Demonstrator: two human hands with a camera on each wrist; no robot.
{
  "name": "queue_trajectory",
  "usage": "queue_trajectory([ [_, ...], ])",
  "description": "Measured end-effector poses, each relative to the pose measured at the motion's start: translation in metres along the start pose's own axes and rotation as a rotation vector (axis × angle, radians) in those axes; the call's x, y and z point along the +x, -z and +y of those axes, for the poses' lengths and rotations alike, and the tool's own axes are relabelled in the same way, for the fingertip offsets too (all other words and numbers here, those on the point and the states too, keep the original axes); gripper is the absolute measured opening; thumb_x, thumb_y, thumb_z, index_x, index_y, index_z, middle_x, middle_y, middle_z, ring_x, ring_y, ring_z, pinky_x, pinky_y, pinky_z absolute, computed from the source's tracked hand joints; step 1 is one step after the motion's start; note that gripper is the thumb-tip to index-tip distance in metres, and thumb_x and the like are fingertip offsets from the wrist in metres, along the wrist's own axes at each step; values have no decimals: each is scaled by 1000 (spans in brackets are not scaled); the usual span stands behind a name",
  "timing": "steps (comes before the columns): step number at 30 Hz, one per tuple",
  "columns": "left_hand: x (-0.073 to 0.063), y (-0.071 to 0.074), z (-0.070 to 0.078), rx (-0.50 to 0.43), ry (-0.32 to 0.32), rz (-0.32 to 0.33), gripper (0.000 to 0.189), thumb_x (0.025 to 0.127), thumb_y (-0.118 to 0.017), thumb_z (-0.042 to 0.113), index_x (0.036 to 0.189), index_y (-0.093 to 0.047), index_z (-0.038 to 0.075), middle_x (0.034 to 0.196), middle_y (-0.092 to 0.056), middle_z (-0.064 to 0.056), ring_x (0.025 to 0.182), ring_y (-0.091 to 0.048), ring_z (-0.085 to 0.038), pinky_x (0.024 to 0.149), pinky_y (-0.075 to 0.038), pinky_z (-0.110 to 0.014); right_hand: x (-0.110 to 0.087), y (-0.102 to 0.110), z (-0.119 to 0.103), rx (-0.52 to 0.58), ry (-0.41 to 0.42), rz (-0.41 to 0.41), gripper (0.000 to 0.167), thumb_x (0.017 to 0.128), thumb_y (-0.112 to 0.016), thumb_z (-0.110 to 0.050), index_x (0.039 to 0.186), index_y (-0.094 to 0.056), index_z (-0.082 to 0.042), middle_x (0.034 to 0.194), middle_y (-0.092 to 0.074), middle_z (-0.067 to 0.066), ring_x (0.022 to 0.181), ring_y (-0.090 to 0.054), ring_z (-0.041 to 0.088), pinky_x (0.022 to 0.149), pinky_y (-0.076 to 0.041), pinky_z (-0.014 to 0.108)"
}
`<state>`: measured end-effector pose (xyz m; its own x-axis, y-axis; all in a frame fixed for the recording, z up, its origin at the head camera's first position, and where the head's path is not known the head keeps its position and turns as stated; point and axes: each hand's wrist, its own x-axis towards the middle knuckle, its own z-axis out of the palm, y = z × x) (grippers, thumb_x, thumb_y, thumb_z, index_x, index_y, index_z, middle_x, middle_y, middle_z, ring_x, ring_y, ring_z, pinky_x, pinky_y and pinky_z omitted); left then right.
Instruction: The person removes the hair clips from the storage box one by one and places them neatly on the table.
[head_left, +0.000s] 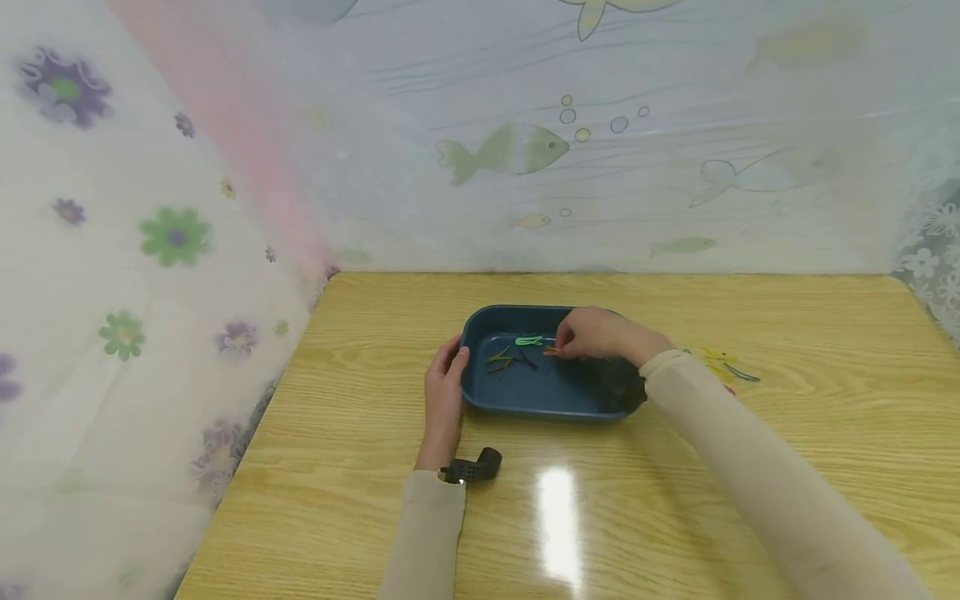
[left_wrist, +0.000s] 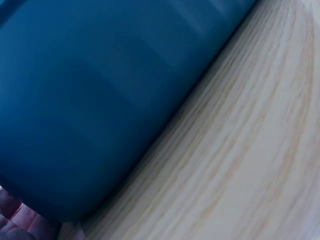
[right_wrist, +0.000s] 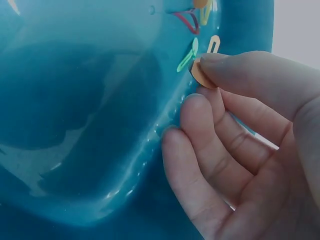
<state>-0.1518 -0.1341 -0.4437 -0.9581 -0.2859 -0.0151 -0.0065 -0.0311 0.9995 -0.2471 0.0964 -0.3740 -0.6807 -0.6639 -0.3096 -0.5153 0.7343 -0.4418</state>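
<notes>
A blue plastic tub (head_left: 555,412) stands on the table, with several small hair clips inside. Over its right half, my right hand (head_left: 596,333) pinches an orange hair clip (right_wrist: 202,75) between thumb and fingertips. Close to that clip in the right wrist view are a green hair clip (right_wrist: 186,60) and a red hair clip (right_wrist: 189,24). An olive hair clip (head_left: 497,358) lies farther left on the tub's floor. My left hand (head_left: 444,387) holds the tub's left end, thumb by the rim; its fingers (left_wrist: 22,220) show only partly in the left wrist view.
More hair clips (head_left: 716,360), yellow, blue-green and red, lie on the wooden table (head_left: 337,417) right of the tub, partly behind my right forearm. A black strap-on device (head_left: 476,467) sits at my left wrist. Patterned sheets (head_left: 637,192) hang behind and to the left.
</notes>
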Motion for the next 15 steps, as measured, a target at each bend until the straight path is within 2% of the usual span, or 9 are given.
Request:
queue_trajectory([
  [1, 2, 0, -4, -1, -6, 3, 37, 87, -55, 38, 119, -55, 20, 120, -53, 5, 113, -45, -9, 97, -33, -30, -1, 1, 0, -1, 3, 3, 12, 83, -58, -13, 90, -67, -10, 75, -60, -3, 61, -53, 11, 58, -45, 26],
  [6, 1, 0, -5, -8, -20, 5, 37, 87, -55, 38, 119, -56, 20, 119, -53, 5, 113, -45, -9, 97, -34, -31, -6, 3, 0, 6, 8, 22, 13, 83, -57, -11, 92, -67, -10, 78, -60, -2, 62, -52, 12, 58, -45, 27],
  [15, 1, -1, -4, -13, -20, 3, 37, 87, -55, 37, 119, -55, 19, 119, -53, 4, 112, -45, -10, 96, -34, -32, -12, 7, -1, 9, -15, 31, 11, 85, -56, -16, 90, -65, -11, 74, -58, -2, 60, -50, 13, 58, -43, 29],
])
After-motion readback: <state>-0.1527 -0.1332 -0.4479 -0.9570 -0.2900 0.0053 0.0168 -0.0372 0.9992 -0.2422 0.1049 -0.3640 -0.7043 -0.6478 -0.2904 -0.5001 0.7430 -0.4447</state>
